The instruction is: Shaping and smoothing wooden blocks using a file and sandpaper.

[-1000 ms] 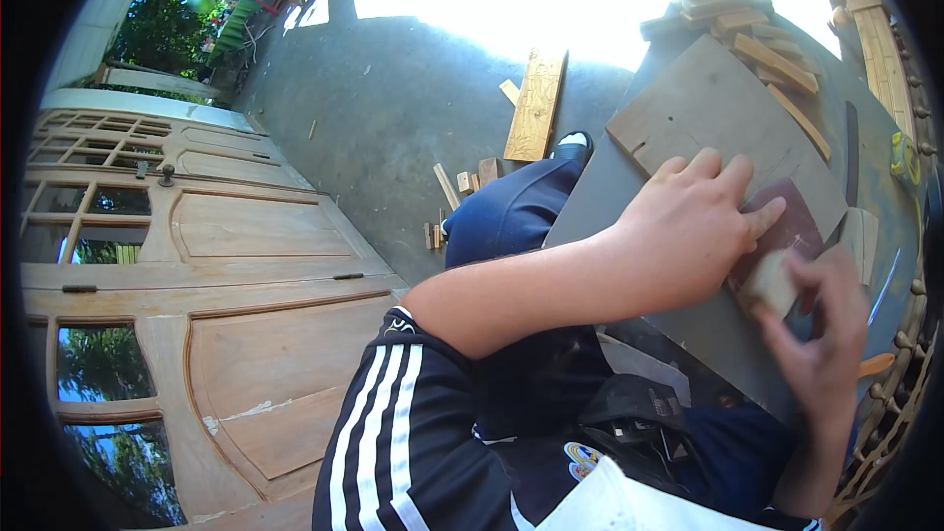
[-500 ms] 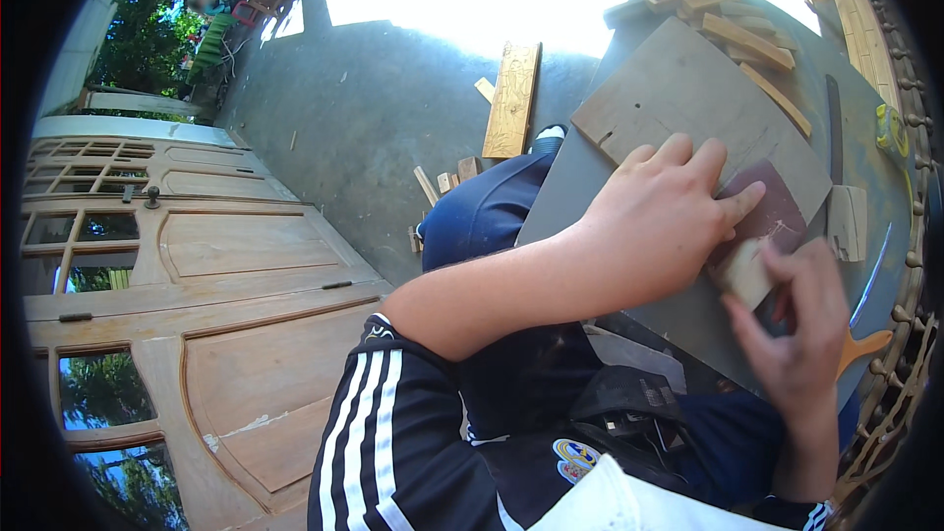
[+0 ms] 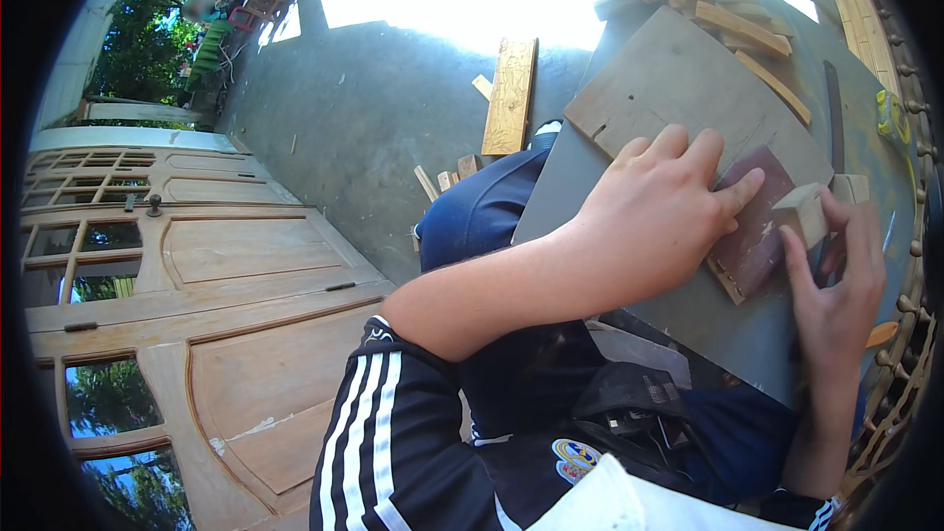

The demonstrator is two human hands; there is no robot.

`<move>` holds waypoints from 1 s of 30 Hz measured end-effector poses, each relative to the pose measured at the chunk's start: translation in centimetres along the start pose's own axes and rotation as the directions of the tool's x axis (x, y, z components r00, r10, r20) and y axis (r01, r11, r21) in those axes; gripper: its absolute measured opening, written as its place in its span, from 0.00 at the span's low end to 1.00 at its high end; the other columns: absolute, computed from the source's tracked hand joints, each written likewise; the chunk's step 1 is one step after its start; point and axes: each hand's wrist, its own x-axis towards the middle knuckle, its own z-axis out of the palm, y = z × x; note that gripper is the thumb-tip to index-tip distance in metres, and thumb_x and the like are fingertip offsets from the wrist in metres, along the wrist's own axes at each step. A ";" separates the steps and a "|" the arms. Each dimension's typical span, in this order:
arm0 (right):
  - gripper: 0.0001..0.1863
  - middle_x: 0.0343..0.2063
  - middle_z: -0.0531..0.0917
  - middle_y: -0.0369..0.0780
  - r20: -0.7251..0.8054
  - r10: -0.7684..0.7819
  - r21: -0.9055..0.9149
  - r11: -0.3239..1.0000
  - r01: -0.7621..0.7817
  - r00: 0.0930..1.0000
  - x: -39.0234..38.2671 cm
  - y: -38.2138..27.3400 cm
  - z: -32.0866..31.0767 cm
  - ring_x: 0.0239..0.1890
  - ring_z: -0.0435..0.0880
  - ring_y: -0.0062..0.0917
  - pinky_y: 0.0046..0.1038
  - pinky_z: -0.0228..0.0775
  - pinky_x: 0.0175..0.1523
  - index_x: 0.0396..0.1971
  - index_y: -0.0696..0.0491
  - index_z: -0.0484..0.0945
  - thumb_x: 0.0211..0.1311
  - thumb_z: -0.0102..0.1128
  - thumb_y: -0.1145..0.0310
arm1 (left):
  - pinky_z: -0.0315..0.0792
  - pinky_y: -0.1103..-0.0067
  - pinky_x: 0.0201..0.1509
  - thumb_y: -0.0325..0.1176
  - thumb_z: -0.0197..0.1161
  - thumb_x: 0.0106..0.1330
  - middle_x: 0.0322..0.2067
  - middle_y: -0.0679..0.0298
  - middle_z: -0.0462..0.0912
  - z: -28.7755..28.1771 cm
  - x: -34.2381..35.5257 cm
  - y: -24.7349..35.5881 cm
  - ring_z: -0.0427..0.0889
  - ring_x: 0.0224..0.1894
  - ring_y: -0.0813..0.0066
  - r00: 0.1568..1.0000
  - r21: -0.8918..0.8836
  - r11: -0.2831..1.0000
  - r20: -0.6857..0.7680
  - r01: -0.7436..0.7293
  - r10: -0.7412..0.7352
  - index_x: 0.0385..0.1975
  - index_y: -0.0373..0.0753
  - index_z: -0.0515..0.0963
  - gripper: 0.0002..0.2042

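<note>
My left hand [image 3: 674, 197] lies palm down, its outer fingers bent over a flat wooden board [image 3: 688, 79]. Its index finger and thumb press on a dark red sheet of sandpaper [image 3: 763, 226], which rests at the board's near right part. Between the thumb and fingers of my right hand [image 3: 841, 265] is a small pale wooden block [image 3: 802, 214], held at the right edge of the sandpaper. Whether the block touches the sheet I cannot tell. Light scuff marks show on the sandpaper.
Wood offcuts [image 3: 742, 28] are piled at the table's far end. Right of the board lie a dark flat strip [image 3: 834, 118], another wooden block [image 3: 852, 187] and a yellow tape measure [image 3: 893, 118]. A carved plank [image 3: 510, 98] lies on the floor; wooden doors [image 3: 256, 256] stand left.
My right hand has moved right and slightly up with the wooden block, uncovering more of the sandpaper. My left hand stays nearly in place.
</note>
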 end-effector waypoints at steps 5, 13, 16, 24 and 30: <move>0.21 0.31 0.73 0.41 0.253 -0.189 0.332 0.938 0.098 0.949 -1.4 -2.9 -0.4 0.24 0.69 0.26 0.28 0.63 0.28 0.47 0.60 0.80 0.51 0.75 0.79 | 0.76 0.70 0.47 0.38 0.65 0.67 0.39 0.61 0.74 0.3 -0.1 -0.4 0.76 0.41 0.64 1.000 -0.014 1.000 0.021 0.009 -0.009 0.60 0.46 0.82 0.20; 0.21 0.31 0.73 0.41 0.253 -0.113 0.333 0.943 0.023 0.961 -1.7 -3.4 -0.1 0.22 0.67 0.26 0.30 0.60 0.27 0.44 0.57 0.79 0.49 0.75 0.78 | 0.75 0.71 0.47 0.38 0.66 0.67 0.39 0.61 0.74 0.2 0.0 -0.2 0.76 0.41 0.64 1.000 0.001 1.000 0.027 0.010 -0.010 0.61 0.46 0.81 0.21; 0.22 0.32 0.73 0.42 0.171 -0.070 0.097 0.994 0.054 0.983 -0.3 -1.6 -0.9 0.22 0.68 0.27 0.30 0.61 0.27 0.45 0.58 0.79 0.48 0.75 0.80 | 0.75 0.71 0.48 0.37 0.66 0.66 0.39 0.61 0.74 -0.2 -0.2 0.0 0.76 0.42 0.63 1.000 0.009 1.000 -0.003 0.014 -0.014 0.60 0.46 0.82 0.21; 0.26 0.32 0.72 0.42 0.247 -0.140 0.256 0.964 0.075 0.959 -1.4 -2.8 -1.1 0.23 0.68 0.28 0.30 0.60 0.28 0.47 0.58 0.79 0.43 0.77 0.80 | 0.75 0.70 0.47 0.37 0.66 0.66 0.39 0.61 0.74 -0.1 -0.2 -0.1 0.76 0.42 0.63 1.000 -0.021 1.000 0.020 0.019 -0.019 0.60 0.47 0.82 0.21; 0.23 0.30 0.73 0.39 0.125 0.046 0.199 0.978 -0.071 0.991 -1.3 -2.9 -0.3 0.22 0.66 0.24 0.27 0.58 0.27 0.44 0.57 0.79 0.45 0.77 0.79 | 0.75 0.71 0.47 0.37 0.66 0.67 0.39 0.61 0.74 0.1 0.0 -0.2 0.77 0.42 0.64 1.000 -0.003 1.000 0.012 0.008 -0.008 0.60 0.47 0.82 0.21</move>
